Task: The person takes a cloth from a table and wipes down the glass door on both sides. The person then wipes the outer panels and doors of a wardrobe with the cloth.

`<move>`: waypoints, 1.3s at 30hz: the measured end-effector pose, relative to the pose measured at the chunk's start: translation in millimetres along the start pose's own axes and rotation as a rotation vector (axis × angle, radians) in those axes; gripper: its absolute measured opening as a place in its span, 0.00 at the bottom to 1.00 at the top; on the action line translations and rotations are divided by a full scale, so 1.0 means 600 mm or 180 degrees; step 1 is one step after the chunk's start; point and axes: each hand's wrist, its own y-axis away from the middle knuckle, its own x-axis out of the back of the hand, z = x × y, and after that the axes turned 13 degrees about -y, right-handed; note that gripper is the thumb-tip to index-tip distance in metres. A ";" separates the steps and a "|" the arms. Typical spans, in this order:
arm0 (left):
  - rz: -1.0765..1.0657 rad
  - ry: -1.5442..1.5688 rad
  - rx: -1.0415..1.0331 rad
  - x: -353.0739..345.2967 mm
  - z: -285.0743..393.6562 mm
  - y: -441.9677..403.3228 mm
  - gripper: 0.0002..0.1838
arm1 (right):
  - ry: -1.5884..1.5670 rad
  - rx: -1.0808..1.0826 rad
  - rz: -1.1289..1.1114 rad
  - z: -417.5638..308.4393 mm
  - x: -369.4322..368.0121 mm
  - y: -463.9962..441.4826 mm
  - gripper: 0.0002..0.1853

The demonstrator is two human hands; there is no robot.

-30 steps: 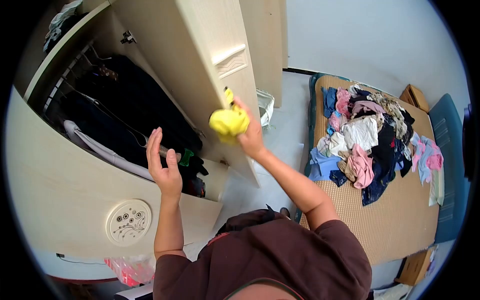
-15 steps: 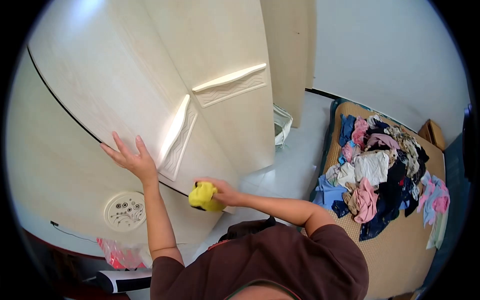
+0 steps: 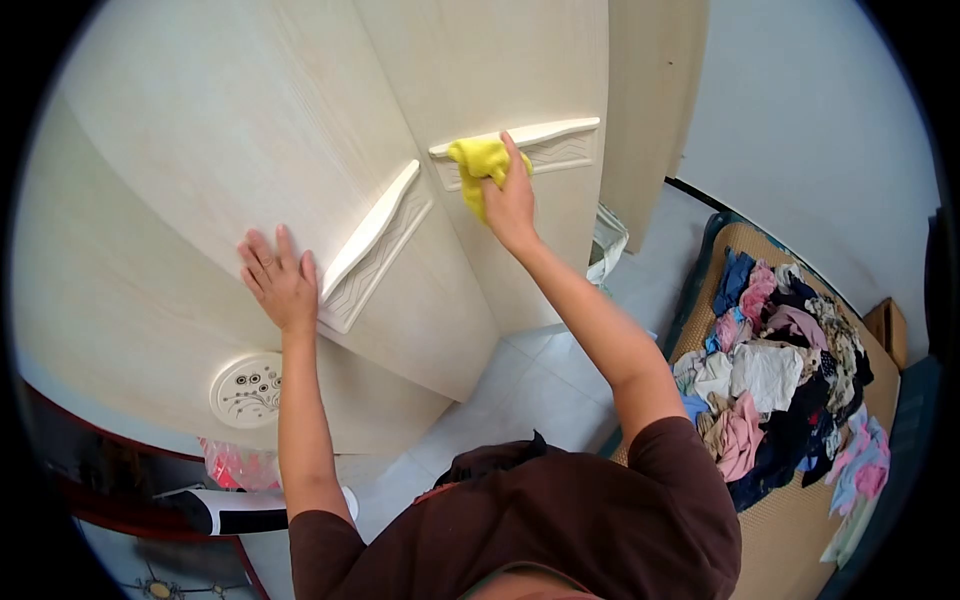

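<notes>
A bunched yellow cloth (image 3: 481,165) is held in my right hand (image 3: 514,203), against the long white handle (image 3: 555,131) of the right wardrobe door (image 3: 500,60). Some of the cloth hangs down below the handle, over the carved panel. My left hand (image 3: 277,275) lies flat with fingers spread on the left wardrobe door (image 3: 250,120). Just to its right is that door's slanting white handle (image 3: 372,228) with a carved panel beneath it.
At the right, a heap of mixed clothes (image 3: 770,355) covers part of a bed with a woven mat (image 3: 785,530). A small brown box (image 3: 886,330) stands at the bed's far corner. A whitish bag (image 3: 607,243) sits beside the wardrobe, and a white-and-black cylindrical object (image 3: 250,510) is at lower left.
My right hand has moved up with the yellow cloth, from low by the door's bottom edge to the right door's handle. My left hand has come down flat on the left door, which now sits closer in.
</notes>
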 end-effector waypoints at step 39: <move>0.0674 0.0057 0.0112 -0.113 -0.020 -0.001 0.28 | -0.1279 -0.1428 0.0906 0.210 0.326 -0.329 0.30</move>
